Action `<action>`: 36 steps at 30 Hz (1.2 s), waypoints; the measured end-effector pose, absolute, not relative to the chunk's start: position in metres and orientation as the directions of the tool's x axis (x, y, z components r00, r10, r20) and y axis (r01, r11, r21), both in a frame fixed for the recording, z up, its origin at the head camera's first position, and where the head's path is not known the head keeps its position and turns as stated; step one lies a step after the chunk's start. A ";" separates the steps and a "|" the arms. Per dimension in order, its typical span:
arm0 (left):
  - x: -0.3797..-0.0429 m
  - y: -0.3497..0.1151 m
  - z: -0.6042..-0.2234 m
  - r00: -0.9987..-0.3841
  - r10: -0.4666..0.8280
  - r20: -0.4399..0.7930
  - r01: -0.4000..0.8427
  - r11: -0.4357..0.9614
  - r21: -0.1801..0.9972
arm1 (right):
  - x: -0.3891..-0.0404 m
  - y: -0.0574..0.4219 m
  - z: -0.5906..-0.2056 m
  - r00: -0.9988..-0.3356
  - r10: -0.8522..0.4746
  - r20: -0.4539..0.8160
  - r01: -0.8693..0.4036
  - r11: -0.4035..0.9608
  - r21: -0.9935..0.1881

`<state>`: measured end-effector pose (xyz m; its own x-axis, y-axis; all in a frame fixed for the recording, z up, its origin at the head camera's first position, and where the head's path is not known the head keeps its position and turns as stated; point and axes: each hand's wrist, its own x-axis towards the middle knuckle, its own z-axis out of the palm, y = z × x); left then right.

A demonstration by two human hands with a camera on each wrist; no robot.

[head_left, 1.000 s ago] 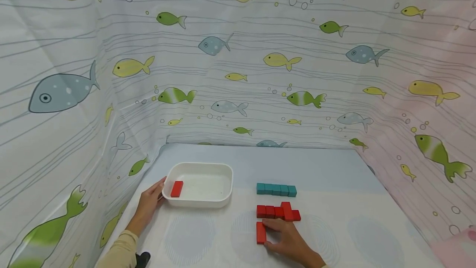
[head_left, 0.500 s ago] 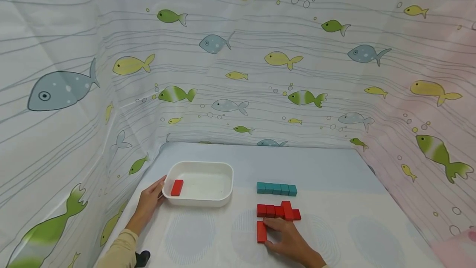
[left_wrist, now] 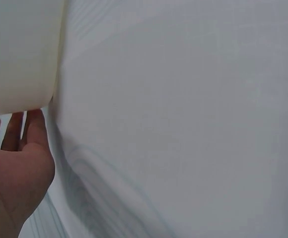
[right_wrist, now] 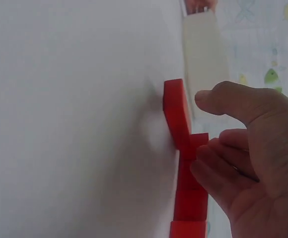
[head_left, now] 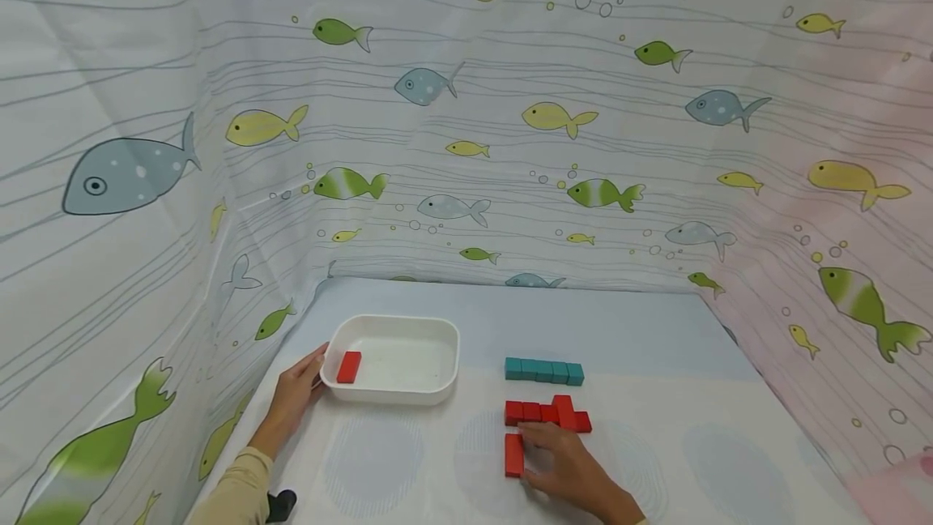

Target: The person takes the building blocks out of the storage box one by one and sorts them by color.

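In the head view my left hand (head_left: 295, 395) touches the left end of a white plastic tub (head_left: 394, 391), its fingers against the outer wall. One red block (head_left: 349, 367) lies inside the tub, at its left. My right hand (head_left: 572, 468) is just right of another red block (head_left: 513, 456) on the table. In the right wrist view its thumb stands apart from that block (right_wrist: 175, 109), and nothing is between thumb and fingers. Right behind runs a row of red blocks (head_left: 522, 413), with one longer red block (head_left: 563, 411) lying across it near the right end.
Beyond the red row, a straight row of teal cubes (head_left: 543, 371) sits on the pale table (head_left: 678, 403). Fish-patterned curtains (head_left: 466, 120) enclose the table at the back and both sides. A small black object (head_left: 281, 505) shows by the left sleeve (head_left: 236, 492).
My right fingers have come off the near red block and drawn slightly away from it; the block stays in place. My left hand keeps its spot at the tub.
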<state>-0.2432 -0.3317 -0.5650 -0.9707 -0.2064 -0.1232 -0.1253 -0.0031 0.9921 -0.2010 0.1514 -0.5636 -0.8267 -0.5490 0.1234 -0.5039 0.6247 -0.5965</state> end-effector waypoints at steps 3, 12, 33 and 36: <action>-0.241 -0.334 -0.564 -0.969 -0.216 -0.123 -0.125 -0.007 0.992 | -0.206 0.143 -0.556 -0.806 -0.568 0.168 -0.535 0.577 -0.618; -0.238 -0.340 -0.559 -0.966 -0.224 -0.129 -0.133 0.004 0.991 | -0.230 0.090 -0.533 -0.765 -0.589 0.261 -0.585 0.467 -0.663; -0.242 -0.337 -0.566 -0.967 -0.231 -0.104 -0.107 -0.001 0.994 | -0.294 -0.079 -0.512 -0.629 -0.678 0.380 -0.707 0.296 -0.642; -0.241 -0.334 -0.567 -0.967 -0.233 -0.104 -0.103 -0.017 0.995 | -0.299 -0.093 -0.517 -0.652 -0.678 0.340 -0.677 0.317 -0.664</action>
<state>-0.2409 -0.3345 -0.5669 -0.9670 -0.2325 -0.1039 -0.1027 -0.0175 0.9946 -0.2988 -0.0933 -0.5165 -0.6516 -0.6779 0.3404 -0.6771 0.3175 -0.6638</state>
